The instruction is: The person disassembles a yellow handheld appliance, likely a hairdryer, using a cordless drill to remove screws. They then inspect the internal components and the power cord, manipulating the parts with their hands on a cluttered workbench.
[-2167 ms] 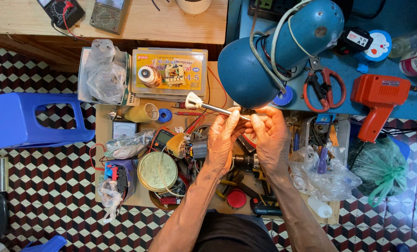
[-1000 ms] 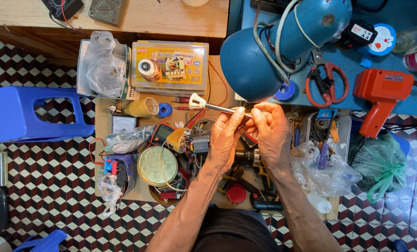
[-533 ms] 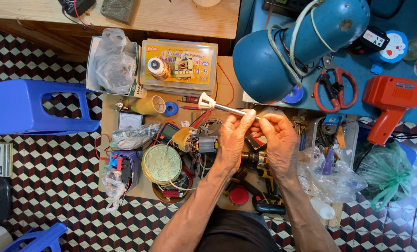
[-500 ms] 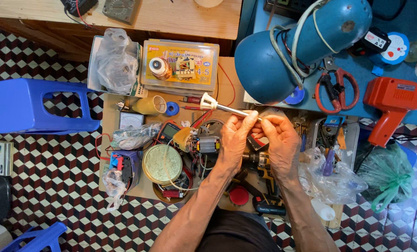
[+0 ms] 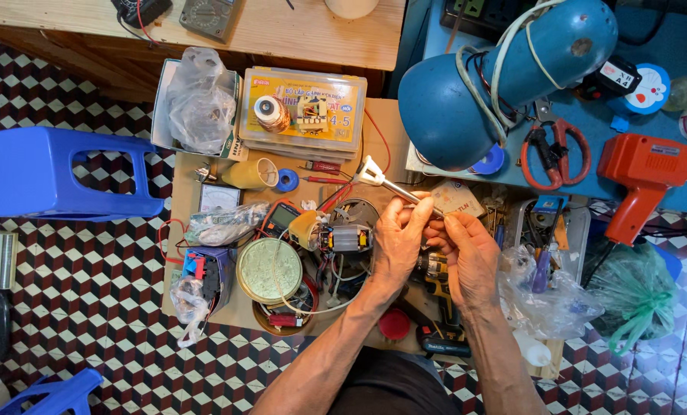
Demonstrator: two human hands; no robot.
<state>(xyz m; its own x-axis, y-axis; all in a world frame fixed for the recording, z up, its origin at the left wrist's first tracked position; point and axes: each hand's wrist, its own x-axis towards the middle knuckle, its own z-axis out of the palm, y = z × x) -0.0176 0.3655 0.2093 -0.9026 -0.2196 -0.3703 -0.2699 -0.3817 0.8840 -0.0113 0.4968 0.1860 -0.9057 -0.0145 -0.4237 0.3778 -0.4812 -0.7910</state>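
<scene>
My left hand [image 5: 399,242] grips a silver metal tool [image 5: 386,183] with a flared white tip that points up and left over the cluttered low board. My right hand [image 5: 470,257] is pressed against the left one, its fingertips pinched at the tool's near end; whatever small part it holds is hidden. Just left of my hands lies a small electric motor with copper windings [image 5: 342,237]. A round green tin lid [image 5: 269,269] rests further left. Below my hands a cordless drill [image 5: 439,288] lies partly covered.
A blue desk lamp [image 5: 505,77] hangs over the bench at upper right, with red-handled scissors [image 5: 552,150] and an orange heat gun [image 5: 637,178] beside it. A clear parts box [image 5: 303,115], plastic bags, meters and wires crowd the board. A blue stool [image 5: 55,173] stands on the chequered floor.
The view has drifted slightly, so everything sits a little further right. My hands stay together on the tool, and its tip has hardly moved.
</scene>
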